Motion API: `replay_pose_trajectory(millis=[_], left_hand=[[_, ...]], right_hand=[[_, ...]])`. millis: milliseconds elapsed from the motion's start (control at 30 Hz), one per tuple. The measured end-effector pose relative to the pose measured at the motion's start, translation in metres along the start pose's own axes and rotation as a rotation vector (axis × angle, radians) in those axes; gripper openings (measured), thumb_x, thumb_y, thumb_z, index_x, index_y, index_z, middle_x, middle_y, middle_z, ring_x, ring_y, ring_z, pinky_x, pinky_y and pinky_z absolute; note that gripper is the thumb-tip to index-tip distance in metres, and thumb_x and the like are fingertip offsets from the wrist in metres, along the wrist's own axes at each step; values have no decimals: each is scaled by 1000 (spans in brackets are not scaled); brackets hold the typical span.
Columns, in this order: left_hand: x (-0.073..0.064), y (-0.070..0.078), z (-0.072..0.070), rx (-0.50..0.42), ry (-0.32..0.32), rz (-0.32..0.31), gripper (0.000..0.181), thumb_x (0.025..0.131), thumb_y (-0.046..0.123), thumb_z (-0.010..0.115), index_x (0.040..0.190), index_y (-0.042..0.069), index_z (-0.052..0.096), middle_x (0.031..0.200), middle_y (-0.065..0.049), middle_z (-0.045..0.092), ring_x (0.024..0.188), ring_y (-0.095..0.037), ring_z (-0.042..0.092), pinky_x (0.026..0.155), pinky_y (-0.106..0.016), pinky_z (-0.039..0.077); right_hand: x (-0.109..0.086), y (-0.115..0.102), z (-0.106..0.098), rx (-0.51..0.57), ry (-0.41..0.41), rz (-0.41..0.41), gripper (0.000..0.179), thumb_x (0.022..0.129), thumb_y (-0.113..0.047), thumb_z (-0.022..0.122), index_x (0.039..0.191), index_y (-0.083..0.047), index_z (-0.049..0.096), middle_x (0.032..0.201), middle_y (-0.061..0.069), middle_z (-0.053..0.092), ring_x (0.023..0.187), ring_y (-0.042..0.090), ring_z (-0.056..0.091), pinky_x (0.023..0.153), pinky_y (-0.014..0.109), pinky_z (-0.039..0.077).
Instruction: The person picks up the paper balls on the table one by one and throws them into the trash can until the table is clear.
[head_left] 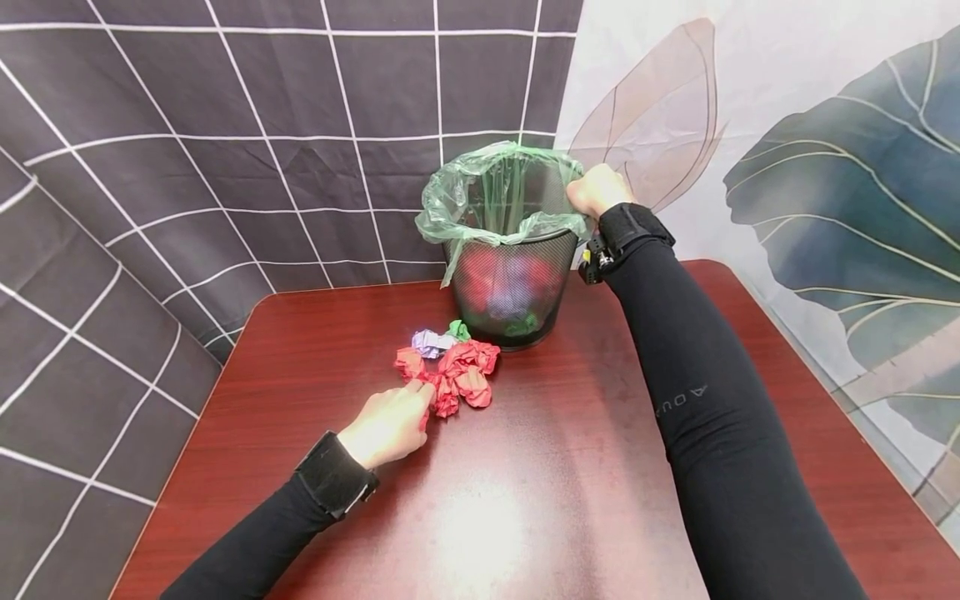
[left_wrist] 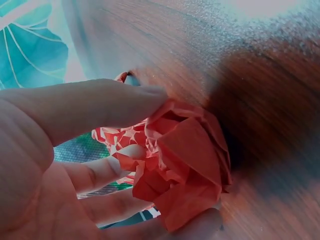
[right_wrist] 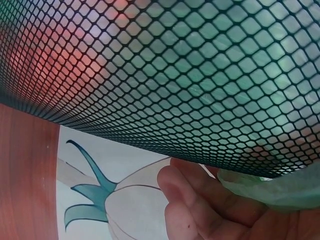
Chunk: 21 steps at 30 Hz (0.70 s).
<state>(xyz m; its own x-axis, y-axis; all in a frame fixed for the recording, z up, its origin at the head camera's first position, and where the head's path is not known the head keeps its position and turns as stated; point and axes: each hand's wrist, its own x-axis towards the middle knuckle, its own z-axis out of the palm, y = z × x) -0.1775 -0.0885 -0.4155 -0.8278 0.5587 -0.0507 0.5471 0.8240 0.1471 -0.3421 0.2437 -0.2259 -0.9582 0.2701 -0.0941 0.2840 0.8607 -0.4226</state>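
Note:
A black mesh wastebasket (head_left: pixel 551 275) stands at the back of the table, lined with a green plastic bag (head_left: pixel 450 200) folded over its rim. My right hand (head_left: pixel 600 192) grips that rim on the right side; in the right wrist view its curled fingers (right_wrist: pixel 200 197) lie against the mesh and the bag. Low in front of the basket, my left hand (head_left: pixel 390 425) holds a crumpled red paper (left_wrist: pixel 185 160) between thumb and fingers. More red crumpled papers (head_left: pixel 468 371) lie in a pile just beyond it, with a purple one (head_left: pixel 431 342) and a green one (head_left: pixel 458 330) behind.
Red, purple and green shapes show through the basket's mesh. The reddish-brown wooden table (head_left: pixel 300 358) ends at a grey cloth with white grid lines (head_left: pixel 292 167) at the back and left. A leaf-patterned cloth (head_left: pixel 810 208) hangs at the right.

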Motion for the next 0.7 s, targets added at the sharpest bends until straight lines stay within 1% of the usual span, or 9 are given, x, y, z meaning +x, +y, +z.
replay_pose_trajectory(millis=[67,100,233,300,333,433,467,533,700], left_hand=[[0,0,1,5,-1,2,31,79,18,80,103,11,62,87,-5,60,72,-23,61,63,-42,52],[0,-1,1,8,-3,1,31,79,19,80,102,11,62,86,-4,59,71,-22,60,63,-40,52],[-1,-1,0,-2,-8,-5,29,77,22,80,97,14,61,80,1,54,67,-17,53,60,-37,47],[-2,-2,0,-3,-6,-8,30,76,25,79,98,15,61,79,2,53,66,-16,51,60,-37,46],[-2,-2,0,-3,-1,-8,31,76,27,79,99,15,61,78,3,53,66,-16,51,60,-37,46],[-2,-4,-2,-1,23,-3,36,76,30,78,104,15,61,77,4,53,66,-15,51,60,-36,47],[-2,-4,-3,0,32,-1,38,76,32,78,106,15,61,76,5,53,65,-14,50,59,-35,46],[-2,-5,-4,1,57,6,38,76,33,77,106,15,61,74,6,52,64,-13,49,57,-33,45],[-2,-7,-8,9,147,28,31,76,32,75,98,17,59,74,7,48,61,-12,47,53,-30,41]], right_hand=[[-1,0,-1,-6,-2,2,37,95,-25,34,109,-2,59,141,24,55,83,28,61,60,31,50],[-2,0,-1,-6,-3,5,39,95,-26,34,111,-1,59,142,24,54,84,29,62,61,32,50],[-1,0,0,-3,-3,12,43,95,-26,33,117,0,59,143,24,53,79,29,65,63,34,53],[-1,0,0,-3,-2,6,44,95,-26,33,118,0,59,144,24,53,88,30,67,72,34,55],[-1,0,0,-4,-1,2,45,94,-26,33,119,0,59,144,23,53,95,31,66,77,36,55],[-2,0,0,-6,1,-7,46,94,-27,32,120,0,59,145,22,52,119,35,58,93,40,50],[-3,0,-1,-5,2,-10,45,94,-27,32,119,0,59,145,21,52,124,36,55,96,41,49],[-3,0,-2,2,2,-5,44,94,-27,32,117,0,59,145,22,52,127,37,55,99,43,49],[-3,0,-1,3,-6,0,41,94,-27,32,111,-1,59,145,23,52,128,37,54,98,43,49]])
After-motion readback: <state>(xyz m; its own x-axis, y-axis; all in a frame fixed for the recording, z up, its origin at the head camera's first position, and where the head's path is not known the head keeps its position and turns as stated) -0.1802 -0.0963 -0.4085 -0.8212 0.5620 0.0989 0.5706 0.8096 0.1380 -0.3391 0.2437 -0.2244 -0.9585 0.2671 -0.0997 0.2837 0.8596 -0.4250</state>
